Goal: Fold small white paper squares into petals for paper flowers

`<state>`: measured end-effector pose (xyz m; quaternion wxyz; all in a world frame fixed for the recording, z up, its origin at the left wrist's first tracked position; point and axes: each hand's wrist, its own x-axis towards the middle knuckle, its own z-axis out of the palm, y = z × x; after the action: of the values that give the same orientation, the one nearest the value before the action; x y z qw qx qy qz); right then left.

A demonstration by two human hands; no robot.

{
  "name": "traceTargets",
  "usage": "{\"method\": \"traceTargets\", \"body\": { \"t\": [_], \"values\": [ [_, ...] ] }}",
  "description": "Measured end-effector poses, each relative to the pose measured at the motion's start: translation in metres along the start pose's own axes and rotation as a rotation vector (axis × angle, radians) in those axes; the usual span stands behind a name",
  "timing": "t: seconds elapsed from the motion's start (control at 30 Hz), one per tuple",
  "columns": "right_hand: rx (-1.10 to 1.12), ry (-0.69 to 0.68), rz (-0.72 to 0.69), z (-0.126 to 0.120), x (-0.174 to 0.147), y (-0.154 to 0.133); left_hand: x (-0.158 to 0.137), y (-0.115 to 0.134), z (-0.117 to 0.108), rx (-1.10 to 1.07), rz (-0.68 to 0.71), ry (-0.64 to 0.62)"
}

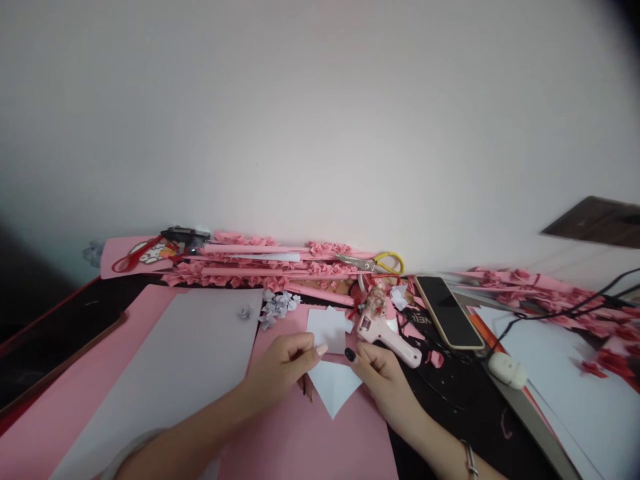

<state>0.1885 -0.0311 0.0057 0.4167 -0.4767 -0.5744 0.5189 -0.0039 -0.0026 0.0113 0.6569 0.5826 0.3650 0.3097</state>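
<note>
A small white sheet of paper (333, 390), folded into a triangle with its point toward me, is pinched between my two hands. My left hand (287, 363) grips its left corner between thumb and curled fingers. At the right corner, my right hand (383, 380) pinches the paper, thumb on top. Just beyond them a white paper square (326, 327) lies on a pink sheet (310, 447). Something thin and dark, partly hidden, shows beside my left fingers. Past my right hand rests a pale pink glue gun (393, 339).
Small white paper flowers (280, 305) cluster at the far left of the pink sheet. Yellow-handled scissors (385, 262) lie on pink paper flower stems (250, 272) along the wall. To the right are a phone (449, 313), a white earbud case (507, 371) and black cables (565, 310).
</note>
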Motion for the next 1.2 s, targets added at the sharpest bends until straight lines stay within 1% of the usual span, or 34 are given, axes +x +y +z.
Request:
{"method": "traceTargets", "body": {
  "t": [0.17,0.27,0.37,0.43,0.53,0.63,0.7,0.8,0.87,0.97,1.07,1.2],
  "values": [
    [0.155,0.012,0.065,0.0,0.0,0.004,0.002,0.004,-0.002,0.045,-0.025,0.065],
    [0.282,-0.016,0.024,0.002,0.0,0.006,0.003,0.002,-0.003,0.012,-0.031,0.162],
    [0.284,-0.058,-0.047,0.006,-0.001,0.006,0.004,-0.001,-0.002,0.025,-0.017,0.218],
    [0.214,-0.054,-0.051,0.008,-0.001,0.005,0.003,-0.002,0.0,0.061,-0.012,0.192],
    [0.129,-0.017,0.017,0.009,-0.002,0.002,0.0,0.0,0.002,0.145,-0.008,0.103],
    [0.127,0.021,0.068,0.009,-0.001,0.002,-0.004,0.004,0.002,0.235,0.013,0.019],
    [0.136,0.044,0.073,0.008,-0.001,0.002,-0.007,0.007,0.002,0.336,0.044,-0.006],
    [0.14,0.033,0.08,0.007,0.0,0.002,-0.009,0.011,0.003,0.509,0.068,0.01],
    [0.147,0.017,0.088,0.008,0.001,0.002,-0.01,0.014,0.004,0.57,0.065,0.014],
    [0.157,0.013,0.093,0.008,0.001,0.001,-0.01,0.015,0.004,0.608,0.11,-0.006],
    [0.165,0.003,0.087,0.008,0.001,0.001,-0.009,0.01,0.004,0.642,0.167,0.017],
    [0.172,-0.021,0.082,0.008,0.001,-0.001,-0.008,0.002,0.004,0.621,0.157,0.045]
  ]
}}
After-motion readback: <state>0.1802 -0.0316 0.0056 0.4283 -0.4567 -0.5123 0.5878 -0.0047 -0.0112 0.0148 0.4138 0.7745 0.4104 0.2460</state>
